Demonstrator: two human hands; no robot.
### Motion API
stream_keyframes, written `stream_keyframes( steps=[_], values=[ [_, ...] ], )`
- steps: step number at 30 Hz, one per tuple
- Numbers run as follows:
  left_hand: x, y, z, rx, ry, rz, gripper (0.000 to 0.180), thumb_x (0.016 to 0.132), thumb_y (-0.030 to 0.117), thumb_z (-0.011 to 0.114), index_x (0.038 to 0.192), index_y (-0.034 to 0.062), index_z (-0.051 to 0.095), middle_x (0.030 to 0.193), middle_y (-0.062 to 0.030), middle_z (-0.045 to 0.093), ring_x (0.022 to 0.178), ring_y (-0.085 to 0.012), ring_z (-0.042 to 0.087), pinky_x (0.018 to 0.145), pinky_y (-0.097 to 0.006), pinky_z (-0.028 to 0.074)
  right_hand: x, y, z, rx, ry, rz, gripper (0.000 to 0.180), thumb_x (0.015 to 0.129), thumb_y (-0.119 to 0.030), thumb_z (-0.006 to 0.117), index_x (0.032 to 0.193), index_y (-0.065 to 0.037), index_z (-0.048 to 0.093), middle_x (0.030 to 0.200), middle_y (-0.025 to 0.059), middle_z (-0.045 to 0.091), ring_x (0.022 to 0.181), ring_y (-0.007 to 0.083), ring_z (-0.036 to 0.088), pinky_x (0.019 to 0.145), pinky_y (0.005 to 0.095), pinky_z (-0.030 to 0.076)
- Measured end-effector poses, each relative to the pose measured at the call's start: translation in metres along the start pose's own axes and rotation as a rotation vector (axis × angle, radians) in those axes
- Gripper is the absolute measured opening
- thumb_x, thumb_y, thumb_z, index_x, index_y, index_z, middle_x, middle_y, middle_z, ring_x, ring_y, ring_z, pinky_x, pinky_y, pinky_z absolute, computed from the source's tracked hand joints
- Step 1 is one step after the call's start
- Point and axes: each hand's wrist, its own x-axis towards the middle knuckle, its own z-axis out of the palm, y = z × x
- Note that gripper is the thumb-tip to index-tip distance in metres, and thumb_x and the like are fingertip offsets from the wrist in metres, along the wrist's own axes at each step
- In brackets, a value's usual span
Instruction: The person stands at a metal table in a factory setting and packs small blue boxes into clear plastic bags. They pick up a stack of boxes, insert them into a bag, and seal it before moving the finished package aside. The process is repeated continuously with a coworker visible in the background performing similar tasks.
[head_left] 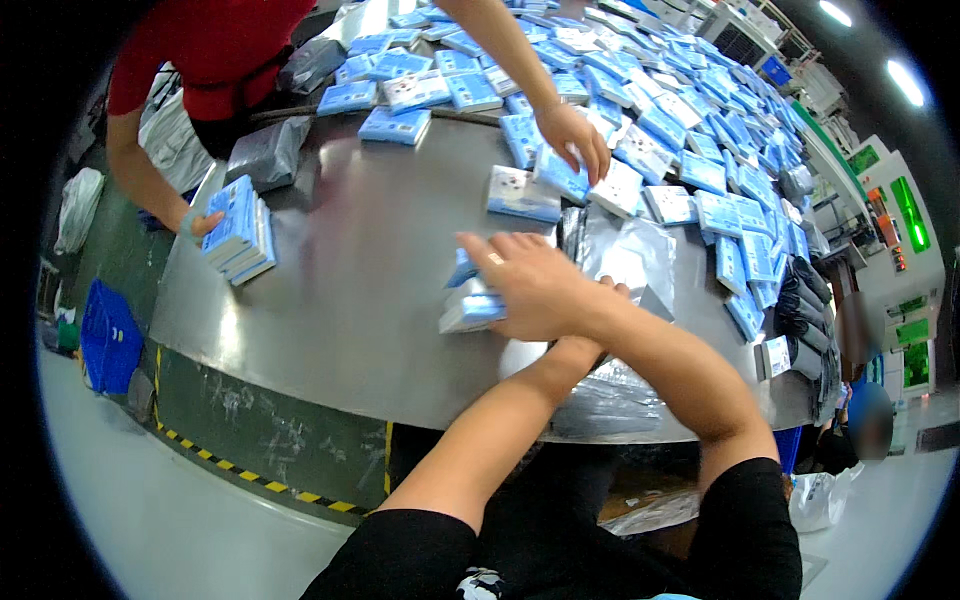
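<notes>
**Crossed forearms: R hand [540, 285] at pack stack [472, 310], L hand [612, 288] nr clear bags [650, 250]**

Pack stack (blue/white) sits on the metal worktop [350, 270], left of centre in head view, directly left of & partly under R hand. Its visible near edge runs approx. left–right; the right end is covered, so the long axis can't be fixed. R hand is the nearer, touching; L hand lies farther right, beyond the crossing, w/ R forearm [670, 350] passing over L forearm [480, 430]. Bags lie to the right, i.e. on the side away from the stack.

Grip: R hand is laid over the stack, fingers pointing left; thumb & contact surfaces hidden, so clasping vs. merely pressing can't be told. L hand: only some fingers show past R forearm; grip can't be told.

Counts: pack stack, 1 (no. of packs in it obscured); second stack [232, 232], 1, held by co-wkr [215, 60] (1, red top), who also reaches over the loose packs [640, 155]. Loose packs: too many & overlapping to count. Bags: several, layered, exact no. unclear. Grey parcels [262, 160]: 2, upper left. Blue crate [110, 335] on floor at far left: 1.
</notes>
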Motion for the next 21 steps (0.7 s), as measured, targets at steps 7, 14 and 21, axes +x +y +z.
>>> stream_keyframes(
  steps=[7, 14, 21],
  values=[
    [0.008, 0.005, -0.009, -0.038, 0.236, 0.127, 0.023, 0.087, 0.023, 0.057, 0.1, 0.005, 0.061, 0.093, -0.0153, 0.059, 0.099, -0.0303, 0.059, 0.087, -0.047, 0.046, 0.008, 0.045, -0.009, 0.237, -0.176, 0.346, 0.092, 0.065, -0.019, 0.075, 0.145, 0.002, 0.035, 0.116, 0.026, 0.06, 0.098, 0.0336, 0.063, 0.087, 0.0417, 0.048],
    [0.005, 0.006, -0.018, -0.128, -0.01, -0.027, 0.025, 0.081, 0.018, 0.062, 0.101, 0.0038, 0.057, 0.097, -0.0142, 0.058, 0.089, -0.0321, 0.061, 0.075, -0.045, 0.052, -0.103, 0.181, -0.059, 1.561, 0.937, 0.809, 0.047, 0.082, -0.034, 0.072, 0.116, -0.003, 0.061, 0.108, 0.016, 0.066, 0.095, 0.0287, 0.065, 0.091, 0.0448, 0.051],
    [0.01, 0.014, -0.02, -0.068, -0.03, -0.018, 0.024, 0.081, 0.019, 0.064, 0.1, 0.0046, 0.059, 0.094, -0.0126, 0.057, 0.086, -0.03, 0.061, 0.073, -0.043, 0.051, -0.114, 0.292, -0.024, 1.57, 1.029, 1.274, 0.053, 0.081, -0.042, 0.071, 0.124, -0.013, 0.06, 0.124, 0.012, 0.064, 0.11, 0.0289, 0.063, 0.098, 0.0573, 0.041]
  ],
)
